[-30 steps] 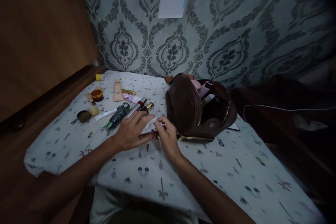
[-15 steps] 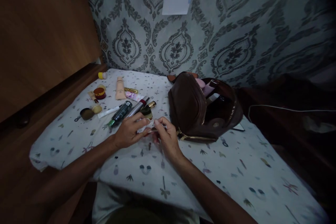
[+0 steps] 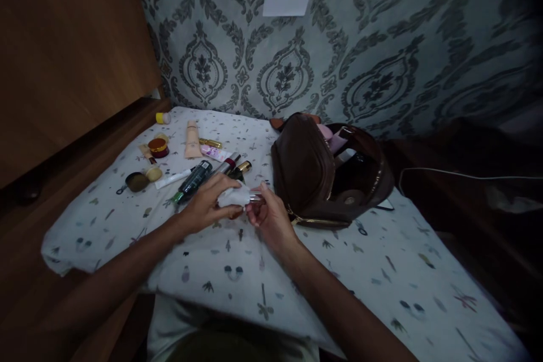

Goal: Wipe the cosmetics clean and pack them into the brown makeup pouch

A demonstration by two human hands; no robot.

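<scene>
My left hand (image 3: 210, 203) is closed around a crumpled white tissue (image 3: 234, 196), which wraps one end of a slim, shiny tube (image 3: 255, 197). The tube's other end is pinched between the thumb and fingers of my right hand (image 3: 271, 218). What kind of tube it is cannot be made out. Just beyond my left hand lie a dark green bottle (image 3: 193, 180), a silver tube with a red band (image 3: 226, 166) and a gold-capped bottle (image 3: 242, 168), partly hidden by the hand.
An unzipped brown leather bag (image 3: 305, 167) with pink items inside stands right of my hands. Farther left lie a beige tube (image 3: 192, 141), a red jar (image 3: 158, 147), a dark oval item (image 3: 137, 181) and a yellow-capped container (image 3: 162, 118). A patterned cloth (image 3: 237, 277) covers the table.
My hands have turned so the white tissue shows more fully, wrapped about the tube's end. The view has shifted slightly; the bag and cosmetics stay in place.
</scene>
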